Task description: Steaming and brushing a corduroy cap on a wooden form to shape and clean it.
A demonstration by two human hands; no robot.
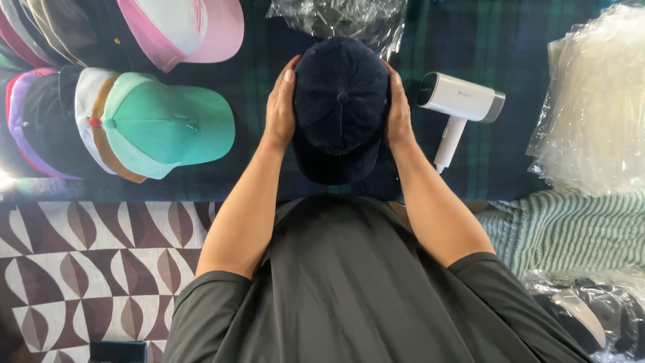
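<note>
Closest to you is your own dark grey shirt (349,289), soft and smooth, filling the bottom of the view. Beside it on your left lies a rug (80,269) with brown and cream leaf shapes. On your right is a pale green ribbed knit cloth (571,228), bumpy in rows.

Your two bare arms reach out from the shirt. Your left hand (281,107) and your right hand (398,111) press flat on the two sides of a dark navy cap (339,107). The cap sits right between them, one grip closed on each side. It looks soft and fuzzy, like corduroy, round on top with a small button in the middle, and its brim points back at you. You hold it over the desk (269,54), which wears a dark green and blue checked cloth.

Just beside your right hand lies a white handheld steamer (460,101), smooth and hard, with a grey band. To your left is a mint green cap (168,124) at the front of a row of stacked caps; those behind it are mostly hidden. A pink and white cap (188,27) is cut off at the top edge.

Past the navy cap is a crinkly clear plastic bag (342,17). Far right, a shiny heap of plastic bags (598,101) blurs together.
</note>
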